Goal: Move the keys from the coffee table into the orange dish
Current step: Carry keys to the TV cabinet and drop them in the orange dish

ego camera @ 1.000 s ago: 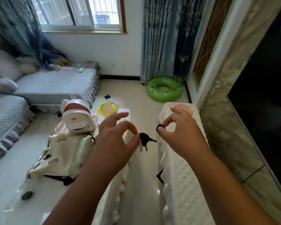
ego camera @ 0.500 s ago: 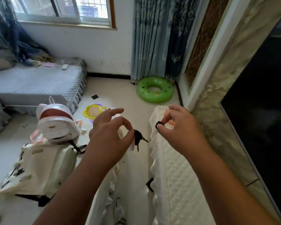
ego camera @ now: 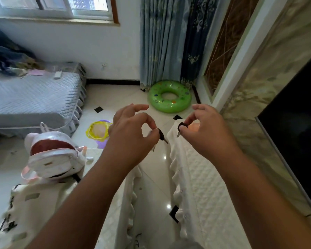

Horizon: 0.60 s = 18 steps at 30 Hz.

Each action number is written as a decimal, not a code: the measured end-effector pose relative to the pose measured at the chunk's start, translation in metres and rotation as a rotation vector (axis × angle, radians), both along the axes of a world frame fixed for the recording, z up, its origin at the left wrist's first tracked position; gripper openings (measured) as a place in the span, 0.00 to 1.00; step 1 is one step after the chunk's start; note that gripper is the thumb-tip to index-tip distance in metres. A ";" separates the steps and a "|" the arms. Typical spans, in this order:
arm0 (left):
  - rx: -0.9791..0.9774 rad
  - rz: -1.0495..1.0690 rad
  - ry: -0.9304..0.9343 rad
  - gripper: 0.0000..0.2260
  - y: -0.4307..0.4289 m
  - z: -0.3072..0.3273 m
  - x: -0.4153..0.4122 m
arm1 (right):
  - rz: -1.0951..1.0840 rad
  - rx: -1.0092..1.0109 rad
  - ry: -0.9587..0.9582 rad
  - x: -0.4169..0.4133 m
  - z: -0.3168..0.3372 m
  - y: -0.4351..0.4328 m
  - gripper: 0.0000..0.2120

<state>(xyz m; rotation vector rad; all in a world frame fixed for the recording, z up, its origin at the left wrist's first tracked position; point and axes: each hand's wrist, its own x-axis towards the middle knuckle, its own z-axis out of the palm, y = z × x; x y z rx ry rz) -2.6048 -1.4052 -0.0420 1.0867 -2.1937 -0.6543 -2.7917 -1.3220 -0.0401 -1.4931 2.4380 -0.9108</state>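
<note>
My left hand [ego camera: 131, 133] pinches a black-headed key [ego camera: 162, 136] between thumb and forefinger, over the gap between the two white-covered surfaces. My right hand [ego camera: 205, 130] pinches a second black-headed key [ego camera: 181, 127] above the far end of the white quilted cabinet top [ego camera: 196, 186]. The orange dish [ego camera: 194, 127] is mostly hidden behind my right hand; only a pale orange patch shows by the fingers. The coffee table [ego camera: 104, 203], covered in white cloth, lies under my left forearm.
A white and red backpack [ego camera: 52, 155] and a black-patterned white bag [ego camera: 25, 209] sit on the coffee table. A yellow and purple bowl [ego camera: 97, 133] and a green swim ring [ego camera: 169, 98] lie on the tiled floor. A grey sofa [ego camera: 34, 99] stands at left, a dark screen [ego camera: 298, 126] at right.
The view has turned right and forward. Both hands have travelled with their keys towards the far end of the cabinet top; the right hand now covers most of the orange dish.
</note>
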 end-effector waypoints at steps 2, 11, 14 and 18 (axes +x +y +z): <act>0.001 -0.008 -0.006 0.03 -0.021 0.000 -0.007 | -0.008 0.002 -0.009 -0.008 -0.003 -0.014 0.06; 0.014 -0.029 -0.079 0.04 -0.102 -0.009 -0.068 | -0.030 0.045 -0.101 -0.072 -0.025 -0.087 0.06; 0.017 -0.016 -0.107 0.03 -0.129 -0.011 -0.099 | -0.018 0.054 -0.063 -0.103 -0.032 -0.118 0.06; 0.027 0.010 -0.149 0.04 -0.166 -0.009 -0.143 | 0.001 0.046 -0.079 -0.148 -0.034 -0.163 0.06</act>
